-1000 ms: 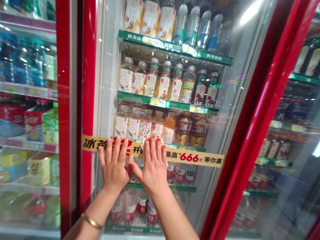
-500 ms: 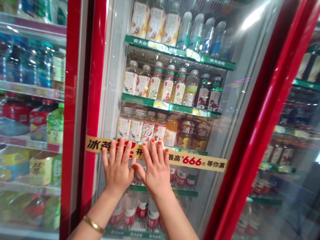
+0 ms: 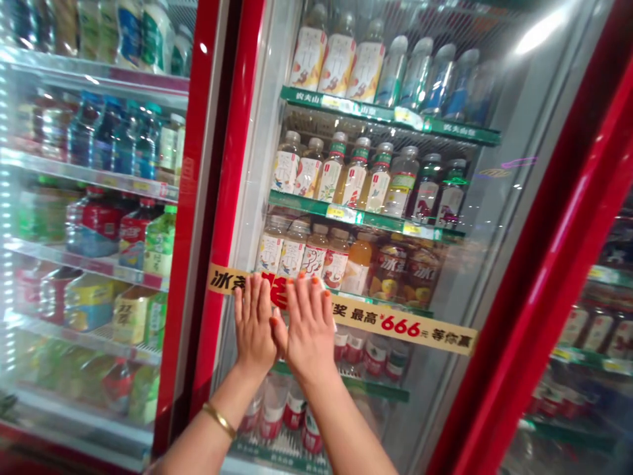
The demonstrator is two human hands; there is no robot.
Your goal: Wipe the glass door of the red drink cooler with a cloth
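Left hand (image 3: 254,323) and right hand (image 3: 309,333) press spread flat on a fridge's glass door (image 3: 459,277). Bottles (image 3: 346,178) stand behind it, shelved for display.

Door glass (image 3: 459,277) — smooth, glossy; tan strip (image 3: 400,323) matt paper; door frame (image 3: 232,198) glossy red finish; bottles (image 3: 356,178) clear plastic.

This was a convenience shop's drinks aisle: red-framed glass-door coolers (image 3: 230,185) held bottled teas (image 3: 330,175) above green shelf strips (image 3: 341,213) with price tags, and a promotional banner (image 3: 395,323) crossed one door.
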